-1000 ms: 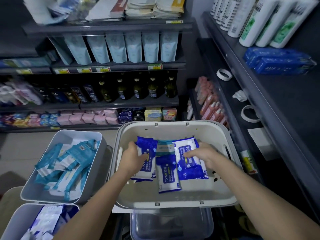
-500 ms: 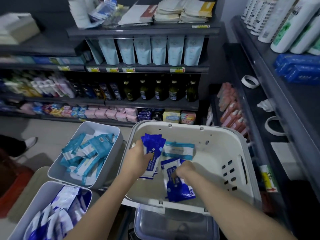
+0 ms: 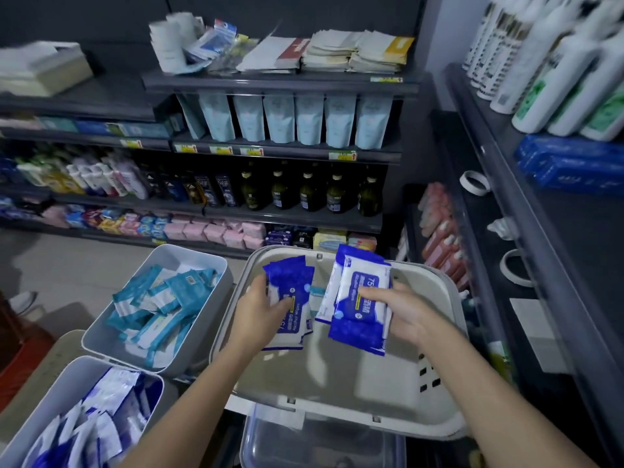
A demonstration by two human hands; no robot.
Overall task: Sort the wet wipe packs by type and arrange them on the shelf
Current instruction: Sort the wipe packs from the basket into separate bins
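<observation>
Bottom edge: clear plastic tub [image 3: 324, 444] under the basket, lower centre. Lower left corner, white bin [image 3: 40, 413] full of blue-and-white wipe packs [image 3: 91, 423]. Just above it, touching corner to corner, a second white bin [image 3: 199, 265] heaped with teal wipe packs [image 3: 158, 305].

Centre frame: beige basket [image 3: 337, 376], rim rounded, slots in its right wall. Floor of the basket mostly bare in the near half; open room there between the forearms. One teal pack [image 3: 317, 292] shows between the two handfuls, at the far side of the basket.

Left hand [image 3: 260, 312] reaches in from lower centre, palm down, fingers curled over a small stack of blue alcohol wipe packs [image 3: 290, 292], thumb on top, clamped on it. Right hand [image 3: 401, 312] comes from lower right, wrist turned inward, fingers wrapped under and thumb across a second stack of blue packs [image 3: 361, 298], raised over the basket's far right part, tilted up. The two stacks are near each other, not touching.

Right edge: dark shelf [image 3: 553, 265] runs close alongside the basket, tape rolls [image 3: 474, 183] on it, blue flat packs [image 3: 570, 163] and white bottles [image 3: 547, 72] one level up. Shelf surface beside the tape rolls largely bare.

Far: back shelving [image 3: 280, 84] with pale pouches [image 3: 280, 118], dark bottles [image 3: 310, 194], pink packs [image 3: 216, 231] lowest. Floor open at left middle.
</observation>
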